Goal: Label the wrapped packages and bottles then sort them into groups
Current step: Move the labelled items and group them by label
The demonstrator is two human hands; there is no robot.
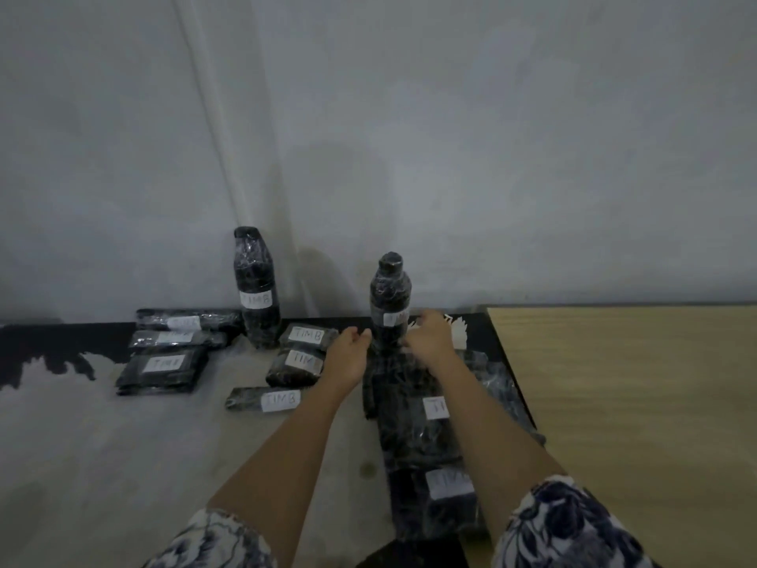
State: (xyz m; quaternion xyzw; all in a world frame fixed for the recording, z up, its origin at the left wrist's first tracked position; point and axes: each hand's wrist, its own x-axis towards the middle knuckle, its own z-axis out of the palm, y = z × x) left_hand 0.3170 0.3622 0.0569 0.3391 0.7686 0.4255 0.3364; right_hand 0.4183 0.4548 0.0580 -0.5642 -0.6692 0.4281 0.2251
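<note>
Wall [450,116] was plain grey plaster, blotchy, with a thin pale line [213,116] running diagonally down it. Floor [102,444] was bare grey concrete, with a ragged black patch [49,346] along the wall base at left. Light wood-grain panel [635,403] lay flat at right. Lighting was dim and flat.

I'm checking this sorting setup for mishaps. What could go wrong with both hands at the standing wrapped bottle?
1. The near bottle stands upright with the left hand and right hand at its lower part; a nudge might topple it.
2. Falling leftward, it could knock the labelled package beside it.
3. Its label sits by the right hand's fingers and might get creased or peeled.
</note>
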